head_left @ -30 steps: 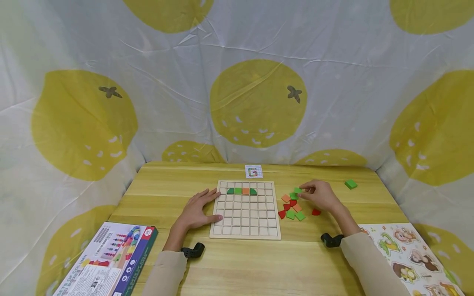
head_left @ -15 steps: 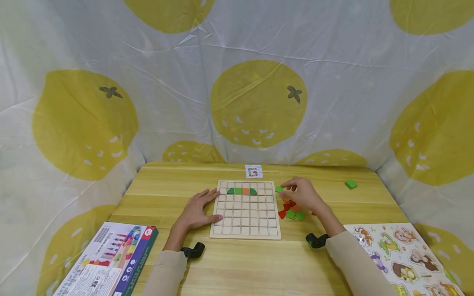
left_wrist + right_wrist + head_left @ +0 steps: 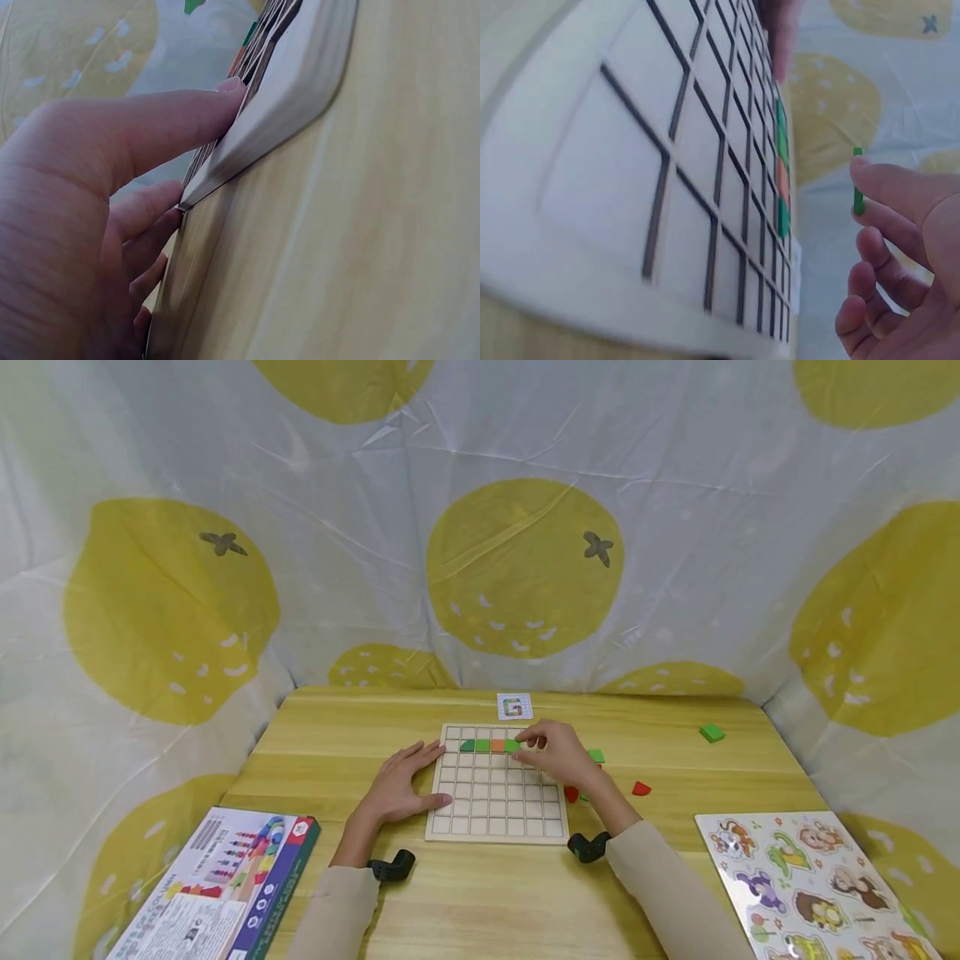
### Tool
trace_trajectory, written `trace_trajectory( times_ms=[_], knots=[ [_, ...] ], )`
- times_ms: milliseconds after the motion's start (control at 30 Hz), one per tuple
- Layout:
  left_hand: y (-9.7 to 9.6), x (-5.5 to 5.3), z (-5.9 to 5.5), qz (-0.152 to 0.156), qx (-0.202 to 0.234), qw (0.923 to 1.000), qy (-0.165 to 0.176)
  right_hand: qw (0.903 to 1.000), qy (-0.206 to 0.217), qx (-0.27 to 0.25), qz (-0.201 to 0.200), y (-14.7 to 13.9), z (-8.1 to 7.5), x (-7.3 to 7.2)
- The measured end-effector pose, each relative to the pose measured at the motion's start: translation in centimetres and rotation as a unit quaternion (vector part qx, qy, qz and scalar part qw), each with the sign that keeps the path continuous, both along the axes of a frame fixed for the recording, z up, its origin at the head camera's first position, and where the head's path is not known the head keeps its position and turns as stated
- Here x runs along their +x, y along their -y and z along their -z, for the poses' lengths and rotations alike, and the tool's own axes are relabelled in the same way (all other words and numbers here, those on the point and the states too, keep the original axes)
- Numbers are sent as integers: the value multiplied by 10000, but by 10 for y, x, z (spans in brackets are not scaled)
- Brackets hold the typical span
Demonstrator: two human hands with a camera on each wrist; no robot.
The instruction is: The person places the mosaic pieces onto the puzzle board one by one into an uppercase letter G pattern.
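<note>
My left hand [image 3: 397, 789] rests at the left edge of a wooden grid board [image 3: 480, 810]. Its thumb lies on the board's face, the other fingers along the side, as the left wrist view shows. Between thumb and index finger my right hand [image 3: 555, 756] pinches a thin green square tile [image 3: 858, 184], raised over the board's upper part. Along the second row sit a dark green rounded tile [image 3: 468, 746], a green square tile [image 3: 483, 746] and an orange square tile [image 3: 498, 746]. Another dark green tile [image 3: 783, 217] ends that row, hidden in the head view.
Behind the board lies a small pattern card [image 3: 514, 706]. Loose green tiles [image 3: 596, 756] and red ones lie right of it, partly covered by my right hand. Farther right are a red tile [image 3: 641, 788], green tiles [image 3: 711, 732] and an animal picture board [image 3: 810, 877]. A box [image 3: 217, 885] is front left.
My right hand has picked a green square tile from the loose pile and carried it left over the board's second row. The left hand has stayed in place.
</note>
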State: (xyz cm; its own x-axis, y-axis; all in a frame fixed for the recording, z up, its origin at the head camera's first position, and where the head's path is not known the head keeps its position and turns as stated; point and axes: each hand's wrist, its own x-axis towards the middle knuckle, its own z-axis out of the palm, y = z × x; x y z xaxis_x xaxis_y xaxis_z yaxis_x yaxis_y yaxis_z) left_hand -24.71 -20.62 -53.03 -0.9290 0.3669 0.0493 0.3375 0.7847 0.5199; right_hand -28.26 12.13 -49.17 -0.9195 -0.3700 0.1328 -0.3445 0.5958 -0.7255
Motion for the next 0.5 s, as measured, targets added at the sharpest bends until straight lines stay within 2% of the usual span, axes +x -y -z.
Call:
trace_trajectory(
  times_ms=[267, 500],
  knots=[
    [-1, 1, 1, -45, 26, 10000, 51, 9999, 103, -12, -105, 34, 12, -3],
    [-2, 0, -2, -59, 68, 10000, 37, 9997, 140, 132, -127, 55, 12, -7]
  ],
)
